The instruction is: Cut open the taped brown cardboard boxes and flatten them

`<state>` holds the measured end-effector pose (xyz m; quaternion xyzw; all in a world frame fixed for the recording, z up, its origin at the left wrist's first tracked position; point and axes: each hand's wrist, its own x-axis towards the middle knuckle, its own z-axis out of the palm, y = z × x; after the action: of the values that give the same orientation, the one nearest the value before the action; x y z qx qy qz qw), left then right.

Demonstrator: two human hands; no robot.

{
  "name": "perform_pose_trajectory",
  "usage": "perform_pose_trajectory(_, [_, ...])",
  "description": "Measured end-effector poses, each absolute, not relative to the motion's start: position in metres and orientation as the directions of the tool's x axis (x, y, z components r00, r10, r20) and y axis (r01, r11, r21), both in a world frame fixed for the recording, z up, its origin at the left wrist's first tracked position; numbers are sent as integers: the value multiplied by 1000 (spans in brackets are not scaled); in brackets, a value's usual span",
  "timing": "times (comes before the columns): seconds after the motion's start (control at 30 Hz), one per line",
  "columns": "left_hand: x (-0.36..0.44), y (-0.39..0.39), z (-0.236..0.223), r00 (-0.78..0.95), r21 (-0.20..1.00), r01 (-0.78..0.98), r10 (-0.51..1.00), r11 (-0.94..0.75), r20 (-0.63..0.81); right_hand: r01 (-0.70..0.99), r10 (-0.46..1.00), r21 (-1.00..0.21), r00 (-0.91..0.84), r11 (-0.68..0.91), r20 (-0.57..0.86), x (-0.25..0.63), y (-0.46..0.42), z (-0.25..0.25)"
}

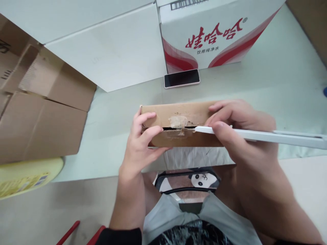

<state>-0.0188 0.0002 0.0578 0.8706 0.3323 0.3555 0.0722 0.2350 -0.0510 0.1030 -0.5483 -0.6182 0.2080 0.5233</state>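
A small brown cardboard box [178, 117] lies at the near edge of the pale table [255, 88], its top seam covered with torn clear tape and partly split. My left hand [141, 136] grips the box's left end, fingers curled over the top. My right hand [240, 129] is closed round a long white utility knife [268, 136], whose tip rests at the seam near the box's middle. The knife's handle runs off to the right.
A dark phone [182, 78] lies behind the box, in front of a white and red printed carton [212, 30]. A plain white box [107, 51] stands at the back left. Flattened brown cardboard [43, 112] and a yellow round object [25, 175] sit at the left.
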Motion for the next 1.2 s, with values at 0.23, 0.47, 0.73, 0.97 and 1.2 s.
perform_pose_trajectory(0.23, [-16, 0, 57, 521, 346, 518, 609, -782, 598, 511, 896, -794, 97, 329, 433, 237, -49, 104])
perform_pose_trajectory(0.47, [-16, 0, 56, 534, 355, 516, 617, -780, 579, 534, 888, -786, 133, 310, 440, 235, -45, 99])
perform_pose_trajectory(0.73, [-17, -3, 56, 531, 371, 547, 654, -750, 539, 378, 867, -870, 255, 318, 428, 232, -44, 93])
perform_pose_trajectory(0.97, [-21, -4, 60, 526, 387, 556, 672, -735, 521, 106, 829, -880, 300, 463, 472, 238, -40, 86])
perform_pose_trajectory(1.2, [-19, -2, 60, 521, 392, 555, 674, -734, 524, 71, 896, -955, 330, 289, 296, 237, -49, 92])
